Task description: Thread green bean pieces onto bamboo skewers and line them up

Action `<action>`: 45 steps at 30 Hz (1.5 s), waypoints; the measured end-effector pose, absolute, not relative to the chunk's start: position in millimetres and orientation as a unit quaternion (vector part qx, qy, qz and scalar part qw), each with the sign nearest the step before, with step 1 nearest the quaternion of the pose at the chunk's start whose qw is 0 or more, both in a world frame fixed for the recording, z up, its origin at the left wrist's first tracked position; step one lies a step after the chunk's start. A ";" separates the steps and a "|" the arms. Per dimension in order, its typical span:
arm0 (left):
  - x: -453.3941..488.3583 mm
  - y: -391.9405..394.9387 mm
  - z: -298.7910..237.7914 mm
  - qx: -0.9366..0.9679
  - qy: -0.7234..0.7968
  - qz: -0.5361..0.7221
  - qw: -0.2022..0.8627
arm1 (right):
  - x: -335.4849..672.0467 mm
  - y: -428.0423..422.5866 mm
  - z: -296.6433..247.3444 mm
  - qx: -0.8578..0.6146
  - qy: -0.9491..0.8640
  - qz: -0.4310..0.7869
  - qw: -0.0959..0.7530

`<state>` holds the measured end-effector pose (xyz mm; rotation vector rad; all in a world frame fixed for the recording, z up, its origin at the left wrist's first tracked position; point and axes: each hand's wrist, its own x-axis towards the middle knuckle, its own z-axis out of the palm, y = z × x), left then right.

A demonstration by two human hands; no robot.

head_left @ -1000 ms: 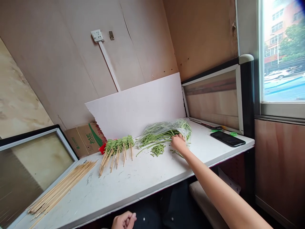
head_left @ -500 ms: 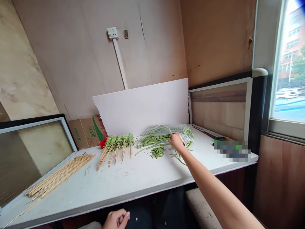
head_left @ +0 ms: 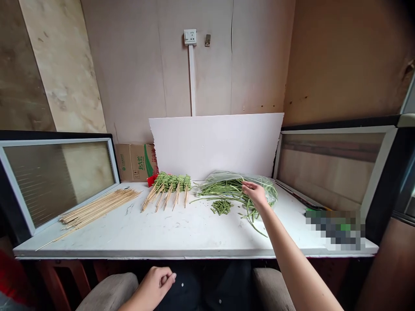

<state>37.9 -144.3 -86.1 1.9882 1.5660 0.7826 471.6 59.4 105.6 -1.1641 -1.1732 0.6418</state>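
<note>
My right hand reaches over the table to a clear plastic bag of long green beans. Its fingers are pinched together at the beans' edge of the bag; whether they grip a bean or the plastic is hidden. Just left of that hand lies a small pile of cut bean pieces. A few loose beans trail out beneath the wrist. My left hand rests low in front of the table, over my lap, fingers curled with nothing visible in them.
Skewers threaded with bean pieces lie in a row at the table's middle back. Bare wooden skewers are heaped on the left. Behind stand a cardboard box and a white board. A blurred-out item sits at the right.
The view has levelled and turned left. My right hand stays at the bag, its fingers now reaching further left over the beans. My left hand remains low and curled.
</note>
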 end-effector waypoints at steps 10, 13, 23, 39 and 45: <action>36.5 -148.0 -83.5 0.737 0.567 0.269 0.251 | 497.5 18.1 142.4 -0.347 -0.417 0.407 0.734; 35.7 -147.8 -83.2 0.740 0.566 0.266 0.247 | 496.7 0.0 162.8 -0.311 -0.433 0.401 0.745; 36.3 -149.1 -78.9 0.740 0.560 0.280 0.246 | 457.9 -50.3 197.2 -0.239 -0.498 0.354 0.755; 37.1 -153.1 -66.2 0.744 0.555 0.280 0.244 | 351.9 -86.1 183.8 -0.206 -0.586 0.485 0.615; 33.6 -149.9 -74.1 0.753 0.552 0.274 0.229 | 336.4 -75.1 167.1 -0.230 -0.595 0.519 0.569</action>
